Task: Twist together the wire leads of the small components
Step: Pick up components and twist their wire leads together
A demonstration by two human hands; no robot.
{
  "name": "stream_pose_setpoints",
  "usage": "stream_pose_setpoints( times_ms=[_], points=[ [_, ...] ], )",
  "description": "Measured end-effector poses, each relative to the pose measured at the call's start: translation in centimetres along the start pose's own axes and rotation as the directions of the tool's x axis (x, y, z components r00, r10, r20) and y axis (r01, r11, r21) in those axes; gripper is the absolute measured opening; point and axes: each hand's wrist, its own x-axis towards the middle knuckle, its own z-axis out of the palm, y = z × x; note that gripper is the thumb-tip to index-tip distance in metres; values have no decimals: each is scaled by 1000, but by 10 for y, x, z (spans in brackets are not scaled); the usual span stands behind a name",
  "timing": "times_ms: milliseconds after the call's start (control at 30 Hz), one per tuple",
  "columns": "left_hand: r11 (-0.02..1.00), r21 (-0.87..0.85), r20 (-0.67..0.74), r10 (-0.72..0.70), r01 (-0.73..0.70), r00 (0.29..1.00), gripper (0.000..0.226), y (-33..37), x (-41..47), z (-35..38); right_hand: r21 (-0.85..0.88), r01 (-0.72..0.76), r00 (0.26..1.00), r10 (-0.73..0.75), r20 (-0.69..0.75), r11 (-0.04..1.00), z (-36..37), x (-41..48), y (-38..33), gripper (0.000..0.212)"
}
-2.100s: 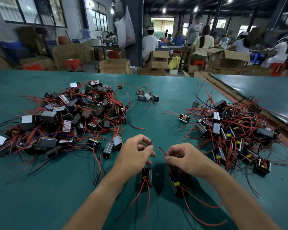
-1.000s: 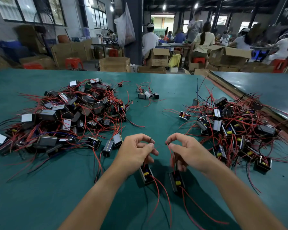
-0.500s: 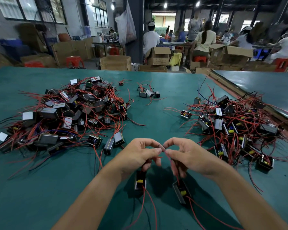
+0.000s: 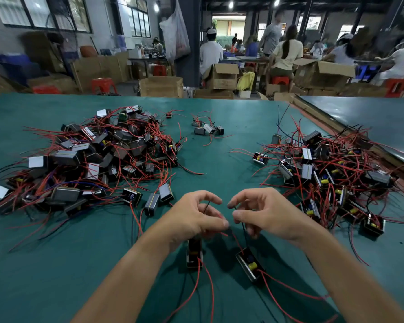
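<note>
- Table (image 4: 229, 159): the left pile (image 4: 98, 159) and the right pile (image 4: 331, 173) of wired components lie as they did half a second ago, each well apart from the work at the near centre
- Hands: half a second ago the thumbs and forefingers of both hands met tip to tip; now a narrow gap separates them and both forefingers are lifted in an arch
- Meaning, as a judgement: one turn of the twist seems to be ending and the fingers are re-gripping for the next; the joint itself is too small to see, so the pair cannot be called finished
- Left hand (image 4: 196, 220): palm down, thumb pointing to the right, fingers curled and pinching the left leads (image 4: 206, 206), one black and one red
- Right hand (image 4: 268, 215): mirrored pose, thumb pressed on the black right lead (image 4: 243, 226) against the curled lower fingers
- Left component (image 4: 194, 252): on the table just under the left wrist, long red wires trailing toward the viewer
- Right component (image 4: 250, 264): just beside it, tilted, below the right hand
</note>
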Motion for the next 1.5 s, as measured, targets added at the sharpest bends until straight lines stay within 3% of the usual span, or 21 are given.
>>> stream_pose_setpoints(
  times_ms=[167,333,500,633,800,900,1000,1133,1267,1400,1500],
  points=[
    [998,-60,-132,-32,24,991,25,0,2,0,16,-34,999,35,-33,999,0,1,0,14],
    [999,25,-235,42,-37,971,30,-1,1,-9,25,-66,996,67,-58,998,0,-1,-2,8],
    [993,95,-233,96,-75,968,25,-3,4,-9,-33,-109,980,102,-173,993,-2,3,-1,8],
    [997,69,-212,47,-33,976,15,-6,4,-7,97,-160,959,178,-220,982,4,5,-1,16],
    [996,87,-207,29,-11,978,12,-9,4,-8,-39,-215,917,188,-351,976,-5,7,5,19],
    [995,103,-186,34,-15,982,19,-8,2,-6,-36,-229,919,204,-337,973,-8,7,6,18],
    [992,120,-185,59,-37,981,22,-6,2,-2,-194,-200,926,121,-358,960,-8,8,8,19],
    [990,129,-185,82,-59,979,20,-6,3,0,-224,-163,933,76,-353,961,-9,7,5,19],
    [986,142,-176,109,-84,978,18,-6,1,1,-85,-140,949,109,-296,986,-3,5,-1,16],
    [984,148,-175,122,-96,977,28,-6,2,-1,-202,-156,937,80,-340,967,-5,5,1,19],
    [981,163,-177,131,-102,975,24,-7,2,-1,-107,-207,934,164,-318,972,-8,4,2,18]
  ],
)
